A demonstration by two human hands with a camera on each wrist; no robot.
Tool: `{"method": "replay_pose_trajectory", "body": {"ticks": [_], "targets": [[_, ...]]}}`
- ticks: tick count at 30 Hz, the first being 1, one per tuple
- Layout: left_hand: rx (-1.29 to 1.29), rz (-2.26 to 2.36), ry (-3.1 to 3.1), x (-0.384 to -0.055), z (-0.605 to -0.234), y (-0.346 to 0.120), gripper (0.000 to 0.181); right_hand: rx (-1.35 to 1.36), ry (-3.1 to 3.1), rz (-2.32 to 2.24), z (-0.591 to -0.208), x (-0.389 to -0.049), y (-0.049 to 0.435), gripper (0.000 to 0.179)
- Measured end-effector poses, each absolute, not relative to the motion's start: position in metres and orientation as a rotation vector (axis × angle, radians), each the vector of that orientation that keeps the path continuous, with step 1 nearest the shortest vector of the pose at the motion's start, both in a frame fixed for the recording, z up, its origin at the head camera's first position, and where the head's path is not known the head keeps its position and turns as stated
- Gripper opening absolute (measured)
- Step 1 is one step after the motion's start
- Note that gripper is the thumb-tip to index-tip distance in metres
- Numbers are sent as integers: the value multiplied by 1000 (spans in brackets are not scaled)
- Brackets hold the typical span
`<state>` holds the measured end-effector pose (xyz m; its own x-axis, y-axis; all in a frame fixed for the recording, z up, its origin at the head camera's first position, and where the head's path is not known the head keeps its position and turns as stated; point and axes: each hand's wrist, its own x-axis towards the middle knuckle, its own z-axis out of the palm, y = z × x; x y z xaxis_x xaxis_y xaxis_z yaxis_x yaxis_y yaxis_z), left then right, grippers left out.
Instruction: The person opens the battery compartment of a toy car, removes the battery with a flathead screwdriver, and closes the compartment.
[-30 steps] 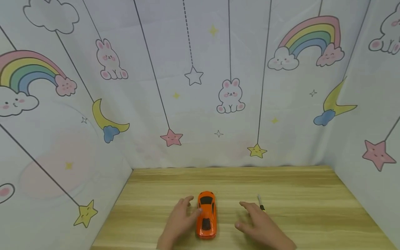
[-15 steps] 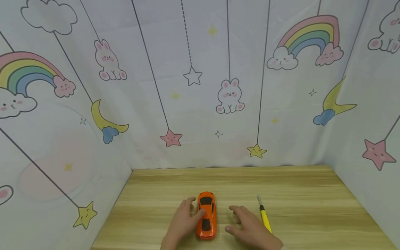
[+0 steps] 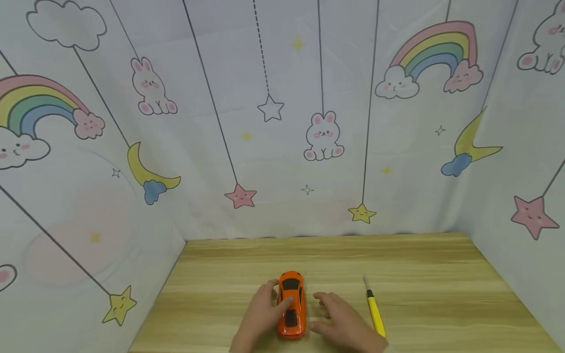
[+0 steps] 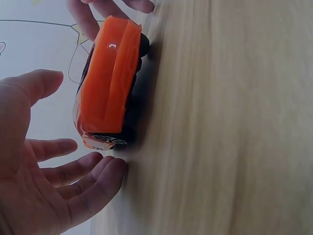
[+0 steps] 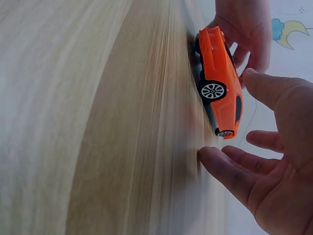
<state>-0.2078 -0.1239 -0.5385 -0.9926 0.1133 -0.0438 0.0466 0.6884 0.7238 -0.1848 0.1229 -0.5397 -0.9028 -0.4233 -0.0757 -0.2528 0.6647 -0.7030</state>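
An orange toy car [image 3: 297, 305] with black windows stands on its wheels on the wooden table, its length pointing away from me. My left hand [image 3: 261, 313] is close along its left side, thumb reaching over the roof. In the left wrist view, a gap shows between that thumb [image 4: 41, 84] and the car, while the fingertips are beside the front wheel; contact is unclear. To the right, my right hand [image 3: 342, 321] hovers with loosely bent fingers, apart from the car and holding nothing. The right wrist view shows the car's spoked wheel [image 5: 213, 91].
A yellow-handled screwdriver [image 3: 374, 311] lies right of my right hand, its metal shaft pointing away. The wood-grain table [image 3: 229, 260] meets a white patterned cloth [image 3: 282, 215] at the back and both sides.
My right hand has moved left toward the car, uncovering the screwdriver's yellow handle. My left hand has shifted slightly right, its thumb further over the roof. The car has stayed in place.
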Motion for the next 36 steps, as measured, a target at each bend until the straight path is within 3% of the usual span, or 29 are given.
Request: {"method": "replay_pose_trajectory", "body": {"ticks": [13, 25, 36], "targets": [[111, 1231, 2770, -211, -542, -121, 83, -593, 2660, -1032, -536, -190, 108, 75], [63, 1239, 2787, -213, -543, -118, 70, -566, 2639, -1097, -539, -189, 90, 68], [96, 1281, 2772, -213, -543, -118, 64, -531, 2631, -1083, -542, -188, 80, 72]]}}
